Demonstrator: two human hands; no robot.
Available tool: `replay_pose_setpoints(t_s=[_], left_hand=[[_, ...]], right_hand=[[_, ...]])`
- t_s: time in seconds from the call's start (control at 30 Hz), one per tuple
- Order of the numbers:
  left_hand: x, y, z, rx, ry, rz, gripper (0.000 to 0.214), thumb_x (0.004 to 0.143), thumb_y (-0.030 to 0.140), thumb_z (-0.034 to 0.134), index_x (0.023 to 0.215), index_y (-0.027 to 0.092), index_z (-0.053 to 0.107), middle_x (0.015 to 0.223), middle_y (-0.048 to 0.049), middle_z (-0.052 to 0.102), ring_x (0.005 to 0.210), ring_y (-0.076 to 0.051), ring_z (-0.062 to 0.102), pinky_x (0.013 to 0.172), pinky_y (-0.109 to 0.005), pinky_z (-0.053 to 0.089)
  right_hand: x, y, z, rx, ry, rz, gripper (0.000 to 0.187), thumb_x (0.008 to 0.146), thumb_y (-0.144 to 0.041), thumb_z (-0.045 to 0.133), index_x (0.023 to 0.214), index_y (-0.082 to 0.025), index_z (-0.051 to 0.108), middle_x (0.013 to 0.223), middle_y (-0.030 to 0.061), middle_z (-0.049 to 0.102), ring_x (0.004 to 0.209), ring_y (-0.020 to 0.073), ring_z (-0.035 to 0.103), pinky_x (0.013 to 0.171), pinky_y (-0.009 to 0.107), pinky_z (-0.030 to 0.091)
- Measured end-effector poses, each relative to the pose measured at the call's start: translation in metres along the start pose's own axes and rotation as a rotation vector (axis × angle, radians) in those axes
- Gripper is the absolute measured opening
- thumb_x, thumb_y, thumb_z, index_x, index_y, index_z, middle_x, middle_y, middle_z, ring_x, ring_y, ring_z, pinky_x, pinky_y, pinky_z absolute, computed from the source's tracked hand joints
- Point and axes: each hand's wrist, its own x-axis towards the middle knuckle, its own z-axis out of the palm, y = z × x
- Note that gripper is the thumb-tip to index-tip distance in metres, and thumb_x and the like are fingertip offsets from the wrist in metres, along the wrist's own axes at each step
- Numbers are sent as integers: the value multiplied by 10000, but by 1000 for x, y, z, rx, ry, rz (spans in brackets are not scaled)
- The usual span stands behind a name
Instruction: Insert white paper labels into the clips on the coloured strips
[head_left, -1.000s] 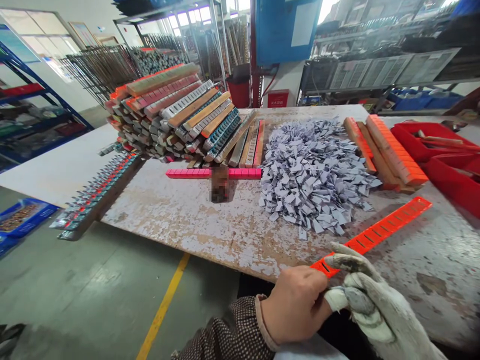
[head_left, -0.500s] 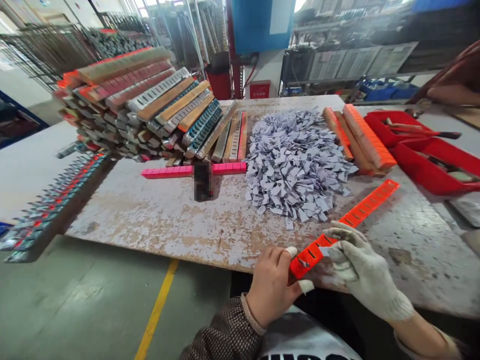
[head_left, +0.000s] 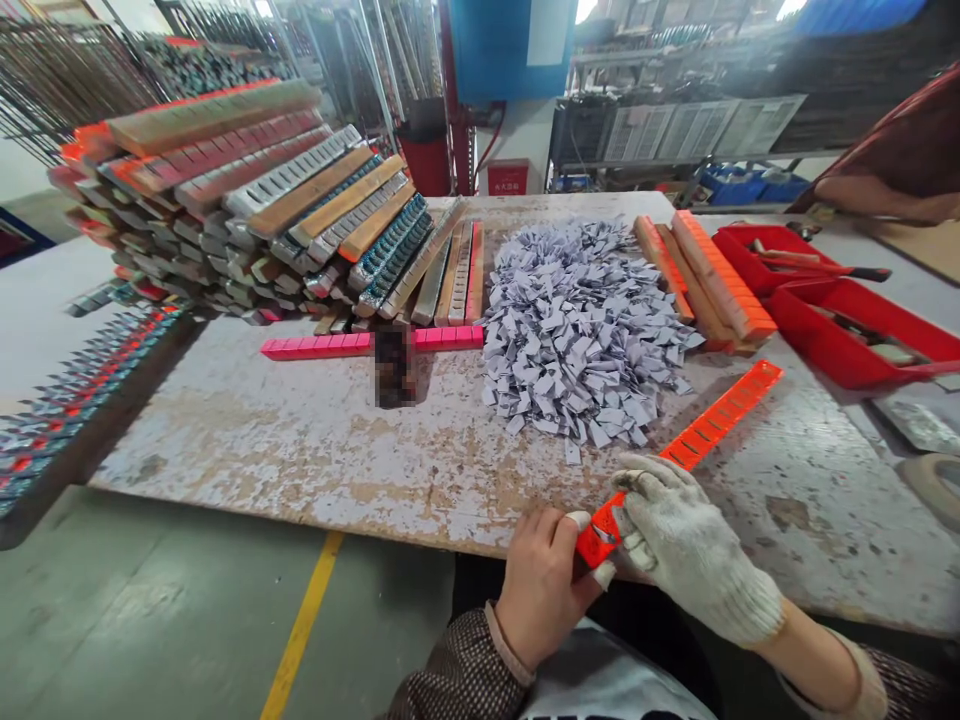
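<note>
A bright orange slotted bar [head_left: 720, 418] runs diagonally from the table's front edge toward the right. My left hand [head_left: 538, 580], bare with white coverings on the thumb and a fingertip, grips the bar's near end. A small light piece sticks up from a slot beside that hand. Over the bar's middle, my right hand [head_left: 690, 548] in a white knitted glove has its fingers bent and pressed against the slots. What those fingers pinch is hidden. Beyond the hands lies a large heap of small pale grey-white chips [head_left: 581, 345], with one loose chip at its front.
A tall stack of slotted bars [head_left: 225, 220] fills the left back. A pink bar [head_left: 315, 346] lies in front, beside a pixelated dark object [head_left: 394, 368]. Orange bars [head_left: 724, 275] and red trays [head_left: 862, 330] stand right. Another person's arm [head_left: 885, 195] shows at far right.
My right hand has moved left and down along the bar, and the pale chip seen at its fingertips is now hidden. My left hand keeps its grip. The whole view has shifted slightly.
</note>
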Motion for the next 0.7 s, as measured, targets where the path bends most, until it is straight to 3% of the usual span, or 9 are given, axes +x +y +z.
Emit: replay_pose_setpoints(t_s=[0.17, 0.3, 0.37, 0.5, 0.57, 0.7], left_hand=[[1, -1, 0, -7, 16, -6, 438, 813, 403, 846, 1119, 169, 637, 1019, -78, 677, 922, -277, 628, 813, -447, 548], [19, -8, -27, -65, -202, 14, 449, 818, 520, 828, 1066, 184, 665, 986, -47, 695, 872, -232, 667, 768, -357, 543], [37, -11, -43, -12, -240, 29, 436, 858, 537, 792, 1080, 185, 663, 989, -43, 701, 901, -229, 677, 780, -343, 547], [87, -16, -55, 342, -116, 91, 312, 967, 354, 693, 1184, 144, 616, 1158, -118, 672, 1074, -291, 635, 928, -438, 546], [109, -21, -50, 498, -150, 157, 164, 1018, 211, 556, 1139, 120, 620, 1131, -136, 664, 1053, -305, 639, 881, -447, 555], [130, -31, -39, 543, -197, 240, 208, 1047, 151, 438, 1094, 111, 637, 1083, -140, 669, 1022, -290, 654, 881, -440, 557]], right_hand=[[2, 3, 7, 13, -37, -16, 173, 922, -298, 584, 824, -160, 620, 1091, 179, 650, 1190, 375, 595, 1025, 599, 524], [-5, 12, 13, 63, -12, -38, 89, 932, -222, 589, 871, -170, 629, 1151, 162, 662, 1233, 343, 590, 1046, 551, 540], [-10, 14, 15, 161, 37, 18, 68, 952, -228, 609, 893, -201, 627, 1166, 120, 678, 1233, 312, 610, 1042, 518, 560], [-16, 13, 10, 354, 151, 192, 96, 978, -268, 591, 889, -244, 620, 1175, 91, 691, 1172, 287, 669, 892, 442, 645], [-17, 13, 5, 390, 170, 222, 104, 989, -273, 557, 927, -255, 639, 1128, 96, 703, 1104, 287, 701, 815, 429, 669], [-26, 19, -2, 428, 231, 278, 114, 977, -330, 583, 942, -263, 669, 1129, 109, 713, 999, 304, 731, 714, 426, 680]])
